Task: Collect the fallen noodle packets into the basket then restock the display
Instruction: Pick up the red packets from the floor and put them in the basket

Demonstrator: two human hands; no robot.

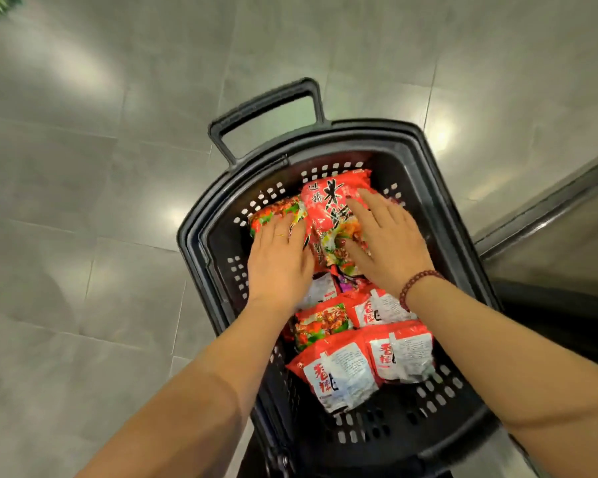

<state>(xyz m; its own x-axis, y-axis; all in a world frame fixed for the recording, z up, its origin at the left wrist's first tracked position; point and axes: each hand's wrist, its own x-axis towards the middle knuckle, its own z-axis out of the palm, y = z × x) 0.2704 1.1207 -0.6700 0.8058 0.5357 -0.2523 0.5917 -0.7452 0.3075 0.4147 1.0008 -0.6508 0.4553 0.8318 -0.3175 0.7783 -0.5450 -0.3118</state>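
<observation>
From your head camera, the black basket [194, 236] fills the middle of the view and runs on toward 5 o'clock, standing on grey floor tiles [83, 167]. Its pull handle [266, 101] sticks out at the basket's 11 o'clock end.

The noodle packets are all inside the basket. A large red packet [328, 201] lies at the 12 o'clock end, with a smaller red and green packet [277, 210] touching it on the 9 o'clock side. Toward 6 o'clock several more lie piled, among them two back-side-up packets [339, 374] [404, 357] side by side.

Your left hand [280, 260] lies flat, fingers straight, on the smaller packet, and a thin ring [279, 234] shows on one finger. Your right hand [387, 243] lies flat with fingers spread on the large red packet, a dark bead bracelet [418, 282] on its wrist. Neither hand curls round anything, and the two are near each other but not touching.

At 3 o'clock, a metal ledge [549, 219] runs beside the basket.
</observation>
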